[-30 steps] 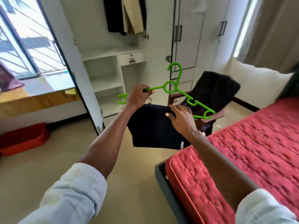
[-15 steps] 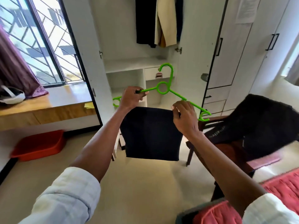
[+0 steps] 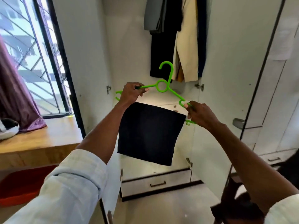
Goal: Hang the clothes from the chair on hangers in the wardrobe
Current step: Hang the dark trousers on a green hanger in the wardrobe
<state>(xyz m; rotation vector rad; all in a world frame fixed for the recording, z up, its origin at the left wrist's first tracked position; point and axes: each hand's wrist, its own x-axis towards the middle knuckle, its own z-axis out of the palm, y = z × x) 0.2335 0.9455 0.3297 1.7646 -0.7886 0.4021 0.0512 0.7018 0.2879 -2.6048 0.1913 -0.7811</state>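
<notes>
A green plastic hanger (image 3: 162,85) sits at the centre of the frame, held level-ish with its right arm dipping lower than its left, and a folded dark garment (image 3: 148,134) hangs from it in a flat square. The left hand (image 3: 131,94) is closed round the hanger's left arm, thumb and fingers curled over the bar; the right hand (image 3: 198,113) pinches the hanger's right end just beside the garment's upper corner. Two grips, one at each end, likely keep the cloth from sliding off the sloping arm while the hook stays free and points upward.

The hook tip lies just below the hems of the clothes already hanging (image 3: 174,38) in the open wardrobe (image 3: 90,46), at the upper middle of the frame. The rail itself is out of view above, so the lift needed cannot be judged. Bare white back wall shows to the left of those clothes, which looks like the open slot for this hanger. The wardrobe's door edges stand at either side of the hands, with hinges (image 3: 108,89) near hand height, and a drawer (image 3: 156,183) sits low in the frame below the garment.

At the left, a wooden tabletop (image 3: 40,141) runs under the barred window (image 3: 29,54), apart from the hands. A dark chair (image 3: 239,199) shows at the lower right corner.
</notes>
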